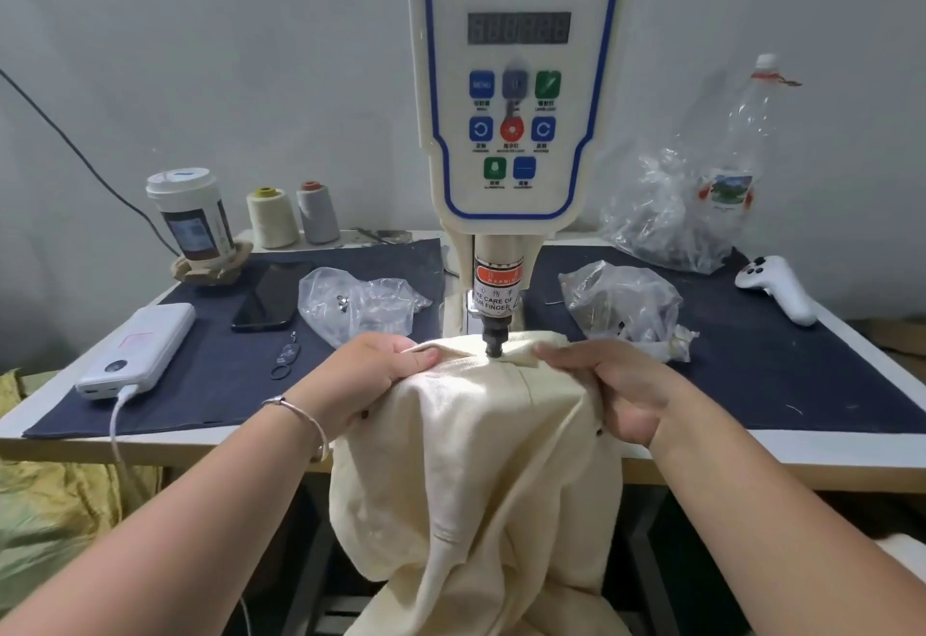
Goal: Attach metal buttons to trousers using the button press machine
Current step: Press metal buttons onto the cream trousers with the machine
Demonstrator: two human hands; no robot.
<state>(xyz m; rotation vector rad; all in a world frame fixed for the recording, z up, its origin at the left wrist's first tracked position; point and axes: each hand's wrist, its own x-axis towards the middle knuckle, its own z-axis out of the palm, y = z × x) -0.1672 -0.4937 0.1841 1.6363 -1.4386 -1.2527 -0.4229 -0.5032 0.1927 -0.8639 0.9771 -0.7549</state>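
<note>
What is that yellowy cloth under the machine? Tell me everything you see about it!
It is a pair of cream trousers, made of soft woven fabric. They drape over the table's front edge and hang down towards the floor. The top part lies bunched under the machine's metal punch. The left hand and the right hand grip the cloth on either side. Small dark buttons show near each wrist.

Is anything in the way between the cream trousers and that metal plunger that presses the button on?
Nothing visible. The trousers already lie right under the press head, whose tip meets the cloth. The left hand and right hand grip the fabric on either side, clear of the tip.
</note>
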